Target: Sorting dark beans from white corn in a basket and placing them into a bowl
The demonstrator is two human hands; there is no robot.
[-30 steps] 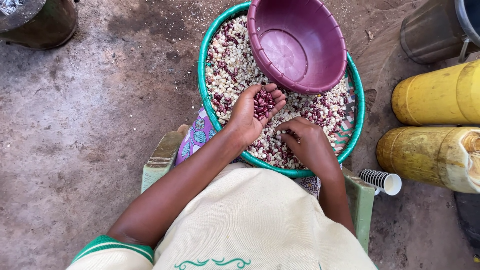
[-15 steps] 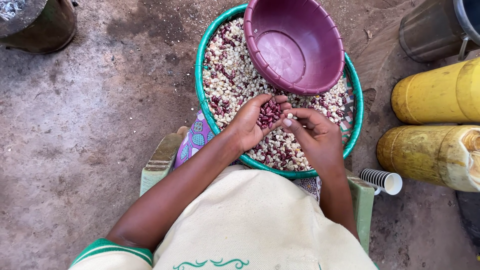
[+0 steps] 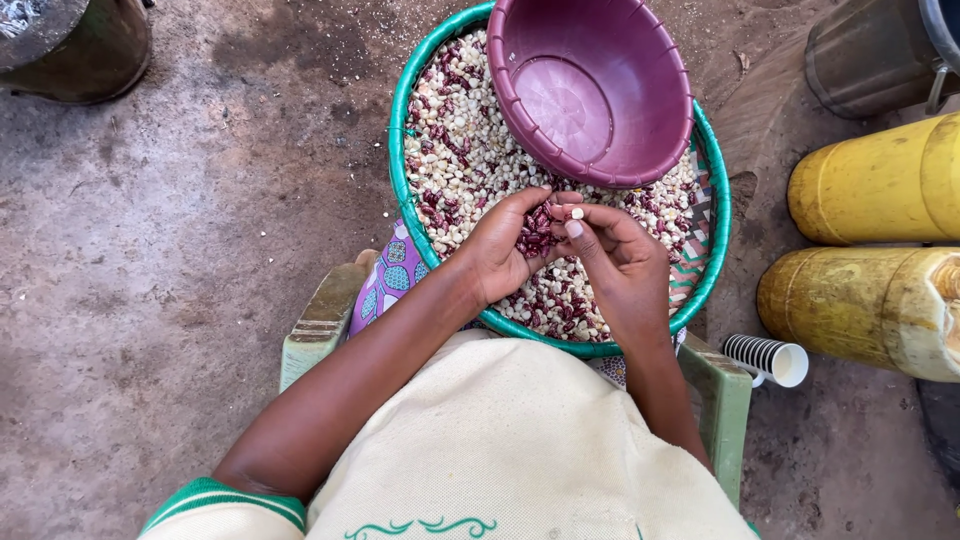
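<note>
Beans cupped in my left, one pale kernel pinched in my right.

My left hand point(image 3: 505, 250) lies palm up over the green tray point(image 3: 400, 150), cupped around a small heap of red beans point(image 3: 535, 238). Touching it, my right hand point(image 3: 615, 262) pinches a kernel point(image 3: 577, 213) at its fingertips, just above the beans. The purple bowl point(image 3: 590, 90) sits straight ahead, nearer the right hand. Half a second ago the hands were slightly apart; now the fingertips meet.
</note>
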